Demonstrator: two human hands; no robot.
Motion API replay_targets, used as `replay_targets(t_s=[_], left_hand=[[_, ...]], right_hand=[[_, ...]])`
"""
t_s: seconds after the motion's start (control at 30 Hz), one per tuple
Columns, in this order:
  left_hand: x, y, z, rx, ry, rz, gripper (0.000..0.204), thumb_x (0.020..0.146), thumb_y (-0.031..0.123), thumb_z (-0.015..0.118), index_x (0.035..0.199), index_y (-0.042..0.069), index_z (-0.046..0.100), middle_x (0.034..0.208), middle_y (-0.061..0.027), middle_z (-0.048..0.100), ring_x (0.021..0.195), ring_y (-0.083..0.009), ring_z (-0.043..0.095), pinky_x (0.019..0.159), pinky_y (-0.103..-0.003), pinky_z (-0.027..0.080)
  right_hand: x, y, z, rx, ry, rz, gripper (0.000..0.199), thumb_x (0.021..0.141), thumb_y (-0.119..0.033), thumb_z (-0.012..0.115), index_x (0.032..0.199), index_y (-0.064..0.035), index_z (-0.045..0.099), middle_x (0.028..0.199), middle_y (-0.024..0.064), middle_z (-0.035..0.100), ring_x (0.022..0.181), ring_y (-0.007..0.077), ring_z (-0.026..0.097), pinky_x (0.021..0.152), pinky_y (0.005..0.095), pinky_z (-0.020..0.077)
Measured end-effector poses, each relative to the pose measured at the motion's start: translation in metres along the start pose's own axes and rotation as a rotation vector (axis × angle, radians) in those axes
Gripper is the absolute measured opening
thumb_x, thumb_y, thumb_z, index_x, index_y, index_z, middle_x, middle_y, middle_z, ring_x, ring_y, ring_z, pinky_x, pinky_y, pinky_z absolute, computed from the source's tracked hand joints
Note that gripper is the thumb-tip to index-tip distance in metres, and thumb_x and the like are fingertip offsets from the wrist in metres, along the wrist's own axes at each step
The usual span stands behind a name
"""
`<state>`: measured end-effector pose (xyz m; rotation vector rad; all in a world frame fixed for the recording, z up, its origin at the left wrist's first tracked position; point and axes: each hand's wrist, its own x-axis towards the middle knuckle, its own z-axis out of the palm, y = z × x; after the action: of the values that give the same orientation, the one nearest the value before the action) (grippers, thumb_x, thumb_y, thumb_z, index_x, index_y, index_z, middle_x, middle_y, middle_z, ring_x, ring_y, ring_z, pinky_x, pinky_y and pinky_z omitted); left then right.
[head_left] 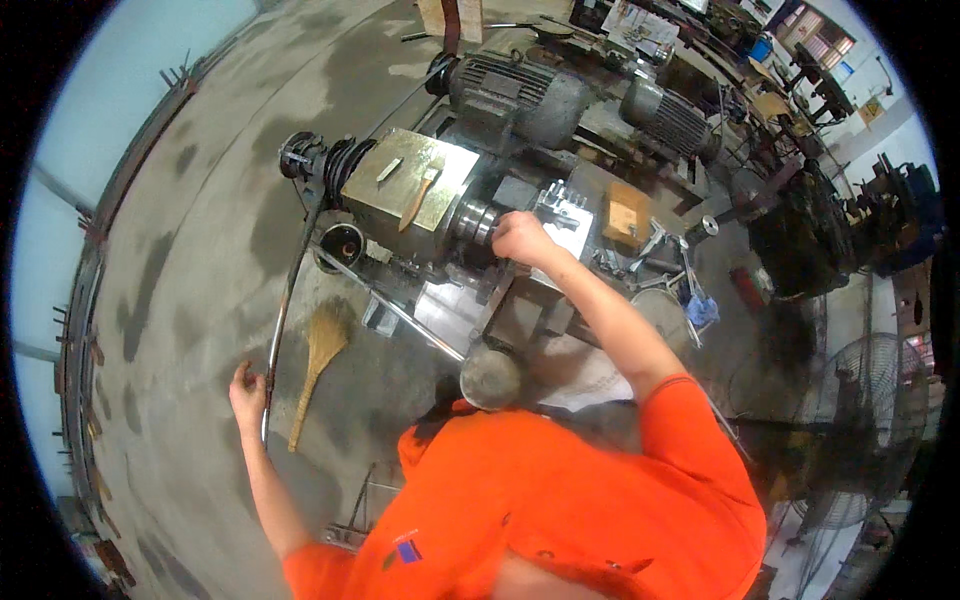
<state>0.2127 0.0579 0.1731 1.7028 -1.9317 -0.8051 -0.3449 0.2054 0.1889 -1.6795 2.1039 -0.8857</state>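
Observation:
My right hand (522, 240) is at the front of the round, ringed metal chuck (474, 221) of a lathe. Its fingers are curled in against the chuck's face, and whatever is between them is hidden. Farther left and lower, my left hand (247, 397) is beside the lower end of a long metal rod (280, 325). The thumb side is against the rod, while the loosely bent fingers stay apart and do not wrap round it. On the machine's flat metal cover (440, 160) lie a wooden-handled brush (413, 205) and a small pale bar (389, 170).
A straw hand broom (322, 350) lies on the floor right of my left hand. Wrenches (650, 240), a wooden block (626, 214) and a blue rag (702, 311) are right of the chuck. Large electric motors (515, 95) stand behind. A fan (865, 390) is at the right.

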Motion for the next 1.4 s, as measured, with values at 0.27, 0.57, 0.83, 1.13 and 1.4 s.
replay_targets(t_s=[0.27,0.57,0.83,1.13,1.4], left_hand=[[-0.008,-0.001,0.017,0.368,-0.126,0.050,0.027,0.070,0.016,0.062,0.093,0.003,0.059,0.070,-0.0181,0.058,0.068,-0.0336,0.058,0.066,-0.041,0.046],[0.011,0.003,0.023,0.639,-0.107,0.151,0.016,0.066,0.008,0.057,0.082,0.006,0.060,0.072,-0.0176,0.061,0.072,-0.0352,0.059,0.066,-0.046,0.046],[0.160,-0.104,-0.032,0.900,0.004,0.462,0.021,0.064,0.008,0.060,0.082,0.008,0.050,0.071,-0.0116,0.057,0.065,-0.0299,0.058,0.058,-0.043,0.043],[0.145,0.006,-0.001,0.333,0.013,0.324,0.048,0.069,0.004,0.056,0.117,0.005,0.053,0.102,-0.0200,0.060,0.094,-0.0344,0.057,0.082,-0.040,0.045],[0.036,0.299,0.125,0.090,0.032,0.875,0.046,0.077,0.031,0.063,0.117,0.011,0.053,0.078,-0.0126,0.062,0.062,-0.0273,0.060,0.054,-0.036,0.045]], right_hand=[[0.021,-0.022,-0.023,-0.287,0.048,-0.335,0.021,0.056,-0.019,0.057,0.057,0.0017,0.057,0.056,0.0172,0.055,0.055,0.0355,0.054,0.053,0.0396,0.0456],[0.009,-0.039,-0.007,0.043,0.317,0.155,0.019,0.059,-0.017,0.056,0.060,0.0014,0.056,0.061,0.0193,0.055,0.059,0.0298,0.057,0.055,0.0349,0.0433],[0.008,-0.045,-0.006,0.065,0.312,0.307,0.019,0.060,-0.015,0.059,0.065,0.0029,0.060,0.073,0.0193,0.062,0.081,0.0239,0.063,0.069,0.0314,0.0467],[0.001,-0.058,-0.011,-0.007,0.355,0.235,0.015,0.058,-0.015,0.058,0.062,-0.0009,0.058,0.096,0.0202,0.062,0.078,0.0318,0.062,0.068,0.0334,0.0481],[-0.101,-0.084,-0.024,-0.021,0.379,0.038,0.014,0.056,-0.014,0.061,0.068,-0.0073,0.058,0.105,0.0179,0.060,0.092,0.0359,0.056,0.080,0.0393,0.0451]])
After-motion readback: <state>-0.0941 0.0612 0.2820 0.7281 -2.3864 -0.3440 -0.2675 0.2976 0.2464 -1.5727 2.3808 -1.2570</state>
